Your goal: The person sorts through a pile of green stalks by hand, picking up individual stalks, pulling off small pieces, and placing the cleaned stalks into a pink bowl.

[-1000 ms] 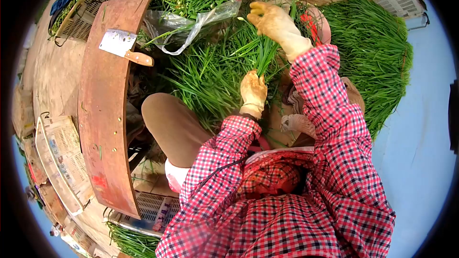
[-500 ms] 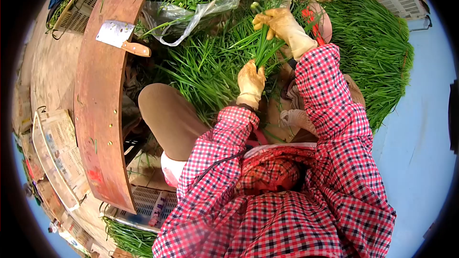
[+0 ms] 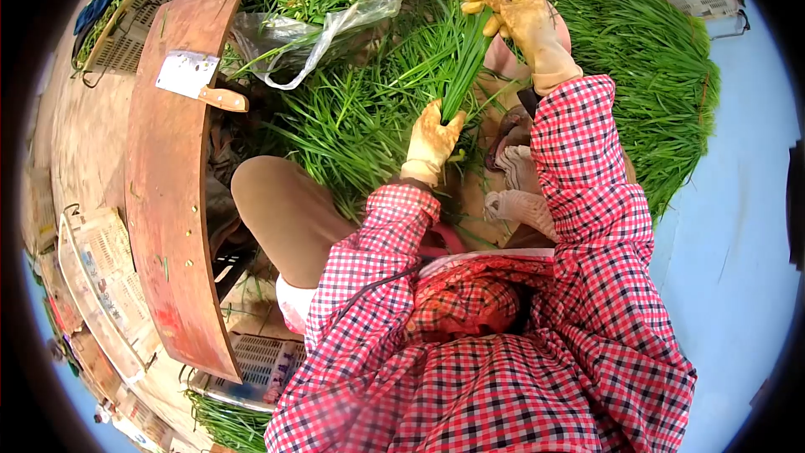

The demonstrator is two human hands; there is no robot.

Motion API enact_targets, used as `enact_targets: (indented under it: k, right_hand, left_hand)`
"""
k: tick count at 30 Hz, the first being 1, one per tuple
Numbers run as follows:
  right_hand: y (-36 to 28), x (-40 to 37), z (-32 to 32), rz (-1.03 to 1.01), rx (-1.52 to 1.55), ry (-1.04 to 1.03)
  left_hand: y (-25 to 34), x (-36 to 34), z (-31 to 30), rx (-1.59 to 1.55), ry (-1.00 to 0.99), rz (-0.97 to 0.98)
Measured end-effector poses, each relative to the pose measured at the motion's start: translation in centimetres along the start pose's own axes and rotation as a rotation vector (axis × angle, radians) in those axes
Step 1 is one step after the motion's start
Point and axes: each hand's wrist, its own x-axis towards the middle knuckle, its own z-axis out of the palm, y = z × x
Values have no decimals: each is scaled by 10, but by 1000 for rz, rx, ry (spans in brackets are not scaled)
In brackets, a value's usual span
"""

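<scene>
My left hand, in a stained pale yellow glove, is closed round the lower part of a bunch of long green stems. Above and to the right, my right hand, gloved the same way, has its fingers at the upper part of the bunch, where small buds stick out past them. The stems slant up between both hands. Under them spreads a loose heap of green stems. To the right lies a large, neatly laid pile of green stems.
A cleaver with a wooden handle rests on a curved-looking wooden board at the left. A clear plastic bag with cut stems is at the top. Plastic crates stand around the edges. Blue floor shows at the right.
My right hand has moved right and slightly up, and my left hand slightly left. More of the bunch now shows stretched between them. The whole view has shifted a little.
</scene>
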Motion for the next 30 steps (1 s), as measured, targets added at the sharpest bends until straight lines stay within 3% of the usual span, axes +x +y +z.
enact_targets:
  k: [1, 3, 5, 7, 9, 12, 13, 15, 18, 22, 23, 26, 30]
  right_hand:
    - [-2, -1, -3, -5, 17, -11]
    - [0, 4, -5, 8, 38, 14]
    - [5, 10, -10, 48, 36, 93]
    - [11, 16, -15, 95, 38, 190]
    - [17, 16, -24, 126, 20, 216]
    - [65, 29, -65, 88, 146, 153]
    - [67, 26, -70, 85, 197, 122]
    - [70, 27, -79, 130, 170, 92]
    - [52, 23, -72, 133, -61, 157]
    - [48, 22, -68, 41, -158, 157]
    - [45, 24, -65, 18, -236, 125]
    - [32, 18, -46, 131, -190, 168]
    - [36, 18, -41, 45, -247, 156]
  left_hand:
    - [1, 1, 3, -154, -20, -67]
    - [24, 7, -13, 96, -165, 33]
    - [14, 3, -8, -55, -114, 104]
    - [12, 2, -8, -297, -115, 4]
    - [15, 4, -11, -626, -167, -273]
    - [32, 7, -12, -412, -181, -228]
    - [35, 5, -8, -340, -115, -112]
    - [36, 5, -8, 176, -32, 233]
    - [64, 7, -16, 443, -270, -8]
    - [74, 6, 1, 754, -456, -81]
    - [66, 4, 4, 763, -421, -17]
    - [57, 0, 16, 885, -483, -40]
    - [26, -14, 35, 1150, -83, 403]
